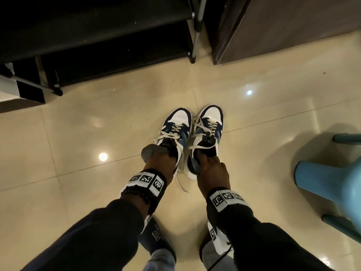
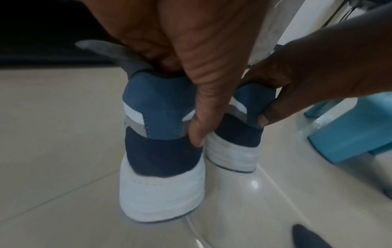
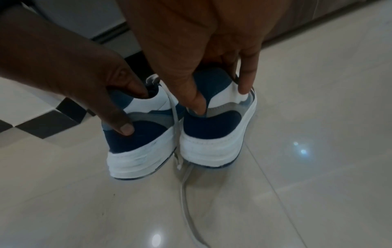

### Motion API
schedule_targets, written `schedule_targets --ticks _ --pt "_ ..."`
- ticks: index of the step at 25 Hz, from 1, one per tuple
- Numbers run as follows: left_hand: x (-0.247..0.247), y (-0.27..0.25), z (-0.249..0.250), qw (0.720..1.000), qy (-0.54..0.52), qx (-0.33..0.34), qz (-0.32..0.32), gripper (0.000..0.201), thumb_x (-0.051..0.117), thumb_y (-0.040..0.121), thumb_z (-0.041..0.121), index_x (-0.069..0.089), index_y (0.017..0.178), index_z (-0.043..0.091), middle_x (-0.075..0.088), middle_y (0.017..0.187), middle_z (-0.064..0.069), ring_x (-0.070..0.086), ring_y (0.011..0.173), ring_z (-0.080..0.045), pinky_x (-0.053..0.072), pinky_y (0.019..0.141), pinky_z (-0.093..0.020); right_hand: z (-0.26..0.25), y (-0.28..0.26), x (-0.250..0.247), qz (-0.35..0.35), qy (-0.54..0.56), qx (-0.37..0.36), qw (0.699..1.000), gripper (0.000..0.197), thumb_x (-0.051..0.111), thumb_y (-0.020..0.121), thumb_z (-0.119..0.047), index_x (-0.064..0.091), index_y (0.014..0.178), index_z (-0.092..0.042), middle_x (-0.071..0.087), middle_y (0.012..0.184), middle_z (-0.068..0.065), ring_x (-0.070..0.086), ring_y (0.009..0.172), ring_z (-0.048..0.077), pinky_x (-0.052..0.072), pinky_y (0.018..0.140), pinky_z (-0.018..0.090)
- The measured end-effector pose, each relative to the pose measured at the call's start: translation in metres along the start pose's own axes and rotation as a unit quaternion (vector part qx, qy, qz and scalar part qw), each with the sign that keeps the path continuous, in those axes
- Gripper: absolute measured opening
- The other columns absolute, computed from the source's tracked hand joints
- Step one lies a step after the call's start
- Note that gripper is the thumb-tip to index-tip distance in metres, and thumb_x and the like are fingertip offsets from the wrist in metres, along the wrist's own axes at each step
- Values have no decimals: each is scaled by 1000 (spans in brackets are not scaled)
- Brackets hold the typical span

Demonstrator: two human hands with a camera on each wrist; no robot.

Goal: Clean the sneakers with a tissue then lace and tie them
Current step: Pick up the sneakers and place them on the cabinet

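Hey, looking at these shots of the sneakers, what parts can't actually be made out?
- Left sneaker collar opening: head view, covered by the left hand and grey cloth.
- Right sneaker heel: head view, behind the right hand.
- Toes and laces: both wrist views, hidden behind the heels.
- Lace end: right wrist view, cut off by the bottom edge.
- Any tissue: not identifiable.

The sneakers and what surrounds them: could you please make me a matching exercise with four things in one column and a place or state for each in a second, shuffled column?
Column one:
1. left sneaker
2. right sneaker
3. blue plastic stool
4. loose lace end

Column two:
A. stands at the right edge of the head view
B. trails on the floor between the wrists
C. gripped at the heel by the left hand, with a grey cloth
D. gripped at the heel by the right hand

Pairs: 1-C, 2-D, 3-A, 4-B
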State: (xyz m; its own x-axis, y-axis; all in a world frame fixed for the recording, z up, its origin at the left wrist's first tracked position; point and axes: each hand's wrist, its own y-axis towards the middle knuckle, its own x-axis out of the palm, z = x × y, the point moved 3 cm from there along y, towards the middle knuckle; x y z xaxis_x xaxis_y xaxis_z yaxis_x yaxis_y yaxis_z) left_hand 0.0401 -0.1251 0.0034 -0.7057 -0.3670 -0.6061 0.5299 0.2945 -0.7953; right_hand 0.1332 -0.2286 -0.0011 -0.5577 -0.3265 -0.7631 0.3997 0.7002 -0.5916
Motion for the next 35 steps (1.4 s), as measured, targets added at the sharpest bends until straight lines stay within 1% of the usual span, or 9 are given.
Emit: schedule_targets --ticks 2,3,6,9,15,21,25,30,35 --pt "-48 -28 0 998 -32 -6 56 41 49 90 33 53 125 13 58 121 -10 52 110 -34 37 89 -40 0 -11 -42 -6 47 16 999 43 53 90 -31 47 130 -16 59 117 10 52 110 31 42 84 35" --pt "-72 -43 -1 996 -58 -7 66 42 53 88 35 54 125 14 55 125 -10 48 115 -33 36 93 -40 2 -14 -63 -18 78 43 996 46 58 87 -35 48 128 -17 59 117 10 53 109 32 44 84 36" --pt "-135 -90 4 995 -98 -13 29 52 61 88 31 47 135 15 42 137 -15 36 126 -35 27 106 -41 7 -30 -119 -91 135 90 983 59 72 76 -38 49 128 -20 60 120 10 57 109 31 51 86 36" --pt "-179 -136 20 995 -97 -28 18 49 60 88 25 46 134 12 42 134 -16 36 122 -36 31 105 -45 9 -60 -167 -123 141 85 979 58 67 79 -37 46 131 -20 61 121 10 58 108 30 50 85 33" --pt "-279 -236 58 992 -121 -11 16 50 54 91 24 41 138 13 41 138 -15 36 127 -35 29 105 -41 18 -147 -272 -117 115 37 986 31 59 82 -31 60 112 -23 66 107 8 62 96 28 53 79 33" --pt "-406 -301 83 992 -109 11 65 39 61 85 40 60 118 20 57 120 -10 50 113 -31 39 97 -36 48 -197 -433 -56 74 0 996 38 61 78 -23 60 116 -22 67 109 9 61 100 29 51 84 32" --pt "-480 -297 83 985 -89 16 149 35 62 83 40 63 112 20 61 112 -7 54 107 -28 41 93 -34 63 -183 -505 -12 61 6 998 40 65 77 -28 58 115 -19 65 109 11 60 101 30 50 83 31" --pt "-566 -245 69 964 -64 35 257 29 60 84 34 63 108 19 63 111 -5 55 107 -28 39 94 -35 78 -126 -578 46 57 9 997 41 65 76 -26 57 116 -18 64 106 12 57 97 30 49 78 34" --pt "-617 -195 46 946 -122 12 300 38 62 84 45 60 115 22 61 115 -8 51 110 -27 35 95 -36 86 -75 -629 100 47 -10 994 34 62 80 -18 57 114 -16 61 109 10 49 102 29 42 78 34"
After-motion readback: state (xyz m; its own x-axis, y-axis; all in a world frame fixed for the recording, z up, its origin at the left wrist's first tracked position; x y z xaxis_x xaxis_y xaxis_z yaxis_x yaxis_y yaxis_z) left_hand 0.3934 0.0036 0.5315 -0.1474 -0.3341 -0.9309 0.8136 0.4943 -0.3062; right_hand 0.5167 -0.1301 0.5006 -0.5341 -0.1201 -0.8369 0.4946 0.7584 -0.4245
